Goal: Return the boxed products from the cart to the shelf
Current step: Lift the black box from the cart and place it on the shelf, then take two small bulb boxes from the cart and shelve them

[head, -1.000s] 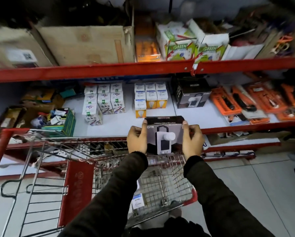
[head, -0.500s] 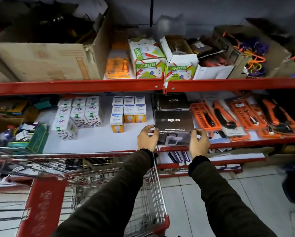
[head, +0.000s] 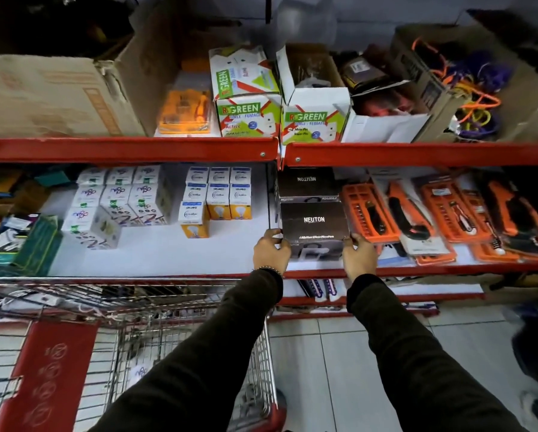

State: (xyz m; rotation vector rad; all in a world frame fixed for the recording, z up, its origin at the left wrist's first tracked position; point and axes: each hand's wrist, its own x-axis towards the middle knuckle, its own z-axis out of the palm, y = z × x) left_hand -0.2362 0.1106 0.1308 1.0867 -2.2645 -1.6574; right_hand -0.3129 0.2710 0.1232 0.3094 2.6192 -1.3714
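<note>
Shelf [head: 168, 257] white, red-edged (cart [head: 261, 353] below); tiled floor [head: 339, 369].

Bare white shelf [head: 155, 257] open left of black box [head: 313, 224]; orange tool packs [head: 370, 213] tight on right, second black box [head: 306, 182] behind, red beam [head: 127, 150] overhead.

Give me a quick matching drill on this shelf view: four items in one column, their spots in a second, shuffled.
Items
1. black Neuton box
2. Green boxes
3. orange tool packs
4. yellow bulb boxes

Places
A. upper shelf, centre
B. middle shelf, right of the hands
C. between left hand and right hand
D. middle shelf, left of the hands

Pairs: 1-C, 2-A, 3-B, 4-D
</note>
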